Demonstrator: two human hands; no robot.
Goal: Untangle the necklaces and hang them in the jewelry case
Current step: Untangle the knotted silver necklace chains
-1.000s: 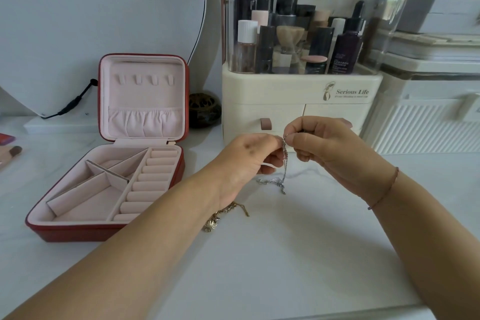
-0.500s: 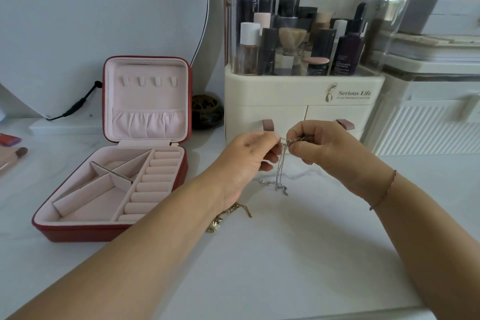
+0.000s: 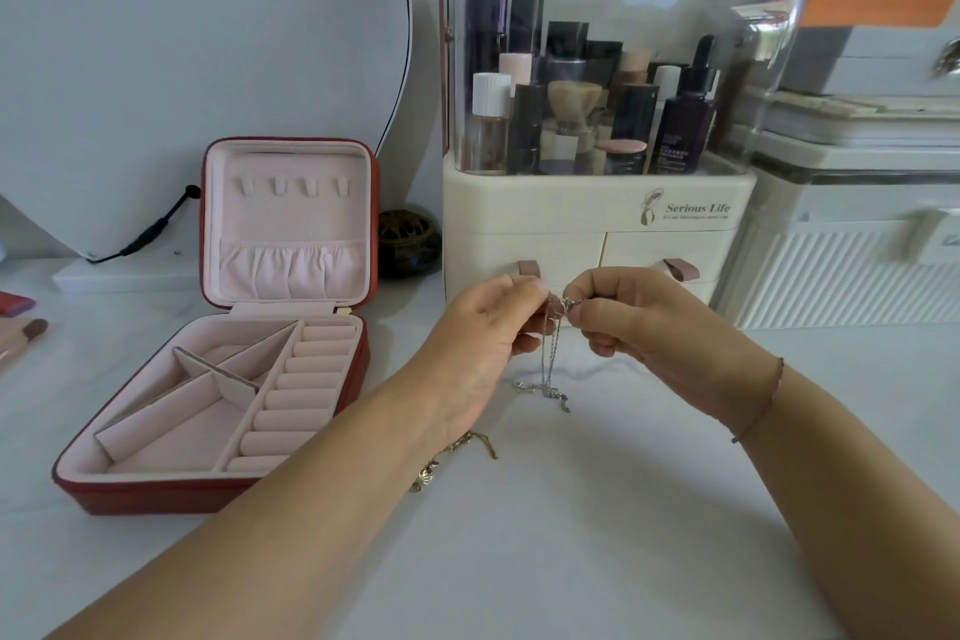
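**Hands**
- Left hand (image 3: 483, 333): raised over the counter (image 3: 597, 551), thumb and fingertips pinching the top of the silver chain (image 3: 546, 364).
- Right hand (image 3: 649, 322): fingers curled, pinching the same chain just beside the left fingertips. The two hands nearly touch. A thin red bracelet (image 3: 763, 405) sits on this wrist.

**Task items**
- Silver chain: hangs straight down from the two pinches. Its lower end lies in a small bunch on the counter below the hands.
- Gold chain (image 3: 426, 476): lies on the counter, partly hidden under the left wrist. Neither hand holds it.
- Case (image 3: 156, 499): red outside, pink lining, open on the counter left of the hands, lid upright. Four hooks (image 3: 306, 186) in the lid are bare, with a gathered pocket below them. The base has ring rolls and divided compartments, with no jewellery visible in them.

**Other items**
- Organizer (image 3: 597, 224): cream, behind the hands, with a clear cover over bottles and two drawers with pink pulls.
- Mirror (image 3: 182, 68): round, behind the case, with a black cable at its lower edge.
- Pot (image 3: 408, 242): dark, between case and organizer.
- Brush (image 3: 26, 335): at the far left edge of the counter.
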